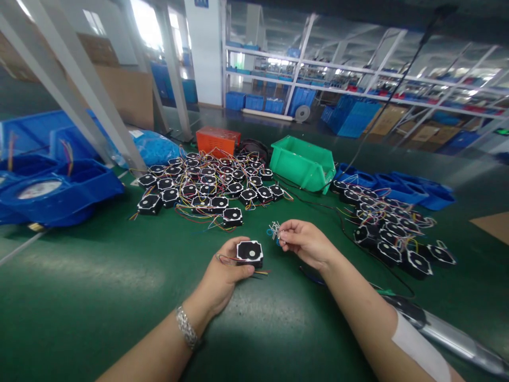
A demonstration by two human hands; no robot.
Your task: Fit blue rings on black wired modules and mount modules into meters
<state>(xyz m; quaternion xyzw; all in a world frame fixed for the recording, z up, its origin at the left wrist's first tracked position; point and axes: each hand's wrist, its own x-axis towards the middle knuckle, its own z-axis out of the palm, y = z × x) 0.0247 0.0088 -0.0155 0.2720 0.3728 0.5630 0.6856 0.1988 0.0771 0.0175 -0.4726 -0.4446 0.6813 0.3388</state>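
Observation:
My left hand [228, 270] is closed around a small square black unit [250, 252] with a white-edged top, a pale round centre and coloured wires, held above the green tabletop [159, 302]. Some of its wires trail across the fingers, and others stick out below near the thumb. To the right, my right hand [304, 241] pinches thumb and forefinger together at a small cluster of thin silvery pieces [274, 230] with blue rings. What exactly sits between those fingertips is too small to make out. One similar black unit [232, 217] lies on the table just beyond my left hand.
Many wired black units [207, 180] spread across the back, with more [392, 228] at right. Behind stand a green bin [302, 162] and an orange box [218, 141]. Blue trays [59, 196] are at left. A silver-and-black cylindrical tool [457, 337] lies beside my right forearm.

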